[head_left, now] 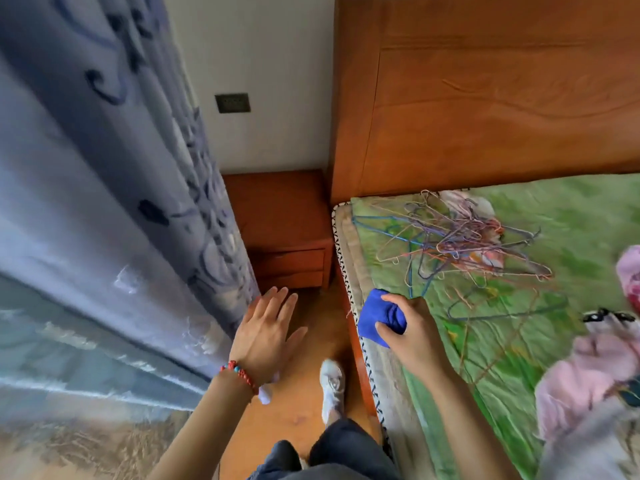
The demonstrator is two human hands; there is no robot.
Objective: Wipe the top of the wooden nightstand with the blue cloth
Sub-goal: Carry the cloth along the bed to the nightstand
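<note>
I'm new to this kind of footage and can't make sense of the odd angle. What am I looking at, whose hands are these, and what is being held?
There is no machine here. A person wears one wide-angle camera on the head, looking forward and down, so you see their own arms, legs and a shoe.

The right hand grips a bunched blue cloth. The left hand is open, fingers spread, and holds nothing; a beaded bracelet sits on that wrist.

Ahead, in the corner, stands the wooden nightstand, apart from both hands, between a patterned curtain and the bed. On the green bedcover lies a tangle of wire hangers, with pink clothing nearer. Behind is the wooden headboard.
</note>
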